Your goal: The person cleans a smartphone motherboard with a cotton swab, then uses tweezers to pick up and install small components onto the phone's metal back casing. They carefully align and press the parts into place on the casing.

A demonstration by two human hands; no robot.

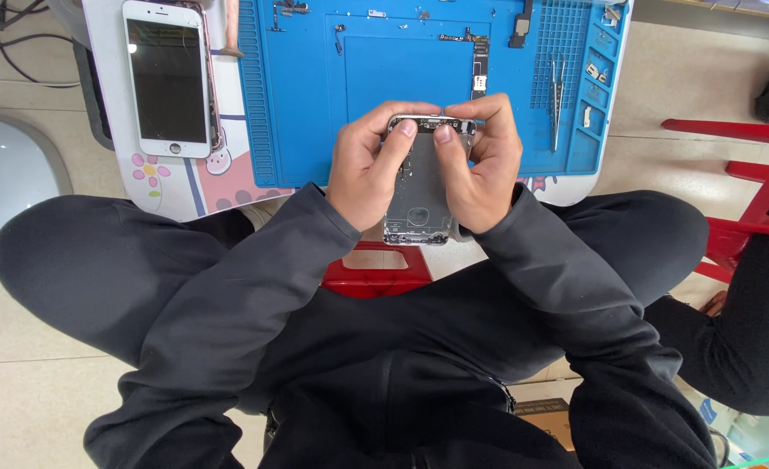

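Note:
Both my hands hold an opened phone housing [419,195], grey inside with small parts, over the near edge of a blue work mat [315,104]. My left hand [369,165] grips its left side, thumb pressed on the top edge. My right hand [481,161] grips the right side, thumb also on the top edge. The lower end of the housing points toward my lap.
A detached white phone screen [169,76] lies on the small white table [111,95] left of the mat. A logic board [480,65], tweezers [556,91] and small parts lie on the mat. A red stool [376,271] is below, a red frame [753,187] and another person's dark sleeve [753,321] at right.

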